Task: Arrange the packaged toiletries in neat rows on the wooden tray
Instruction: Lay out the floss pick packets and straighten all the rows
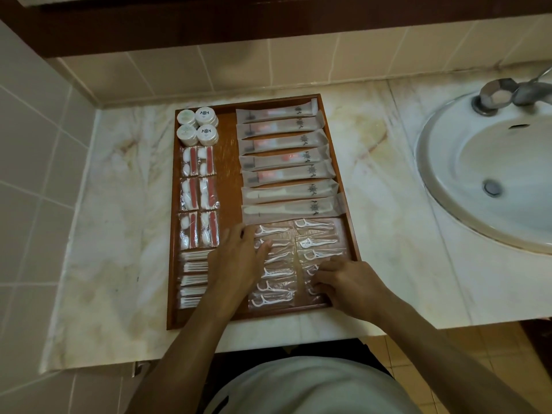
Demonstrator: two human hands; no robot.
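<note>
We note the wooden tray [343, 171] on the marble tabletop [119, 189] left of the sink [484, 174]; the long frosted sachets [283, 162] and round soaps [197, 127] carry a dark crest emblem, no lettering legible. Our left hand [239, 261] lies flat, fingers straight and spread, pressing the left column of floss-pick packets [274, 270] at the tray's near end. Our right hand [352, 285], fingers curled, pinches packets of the right column by the near rim; both hands apart.
</note>
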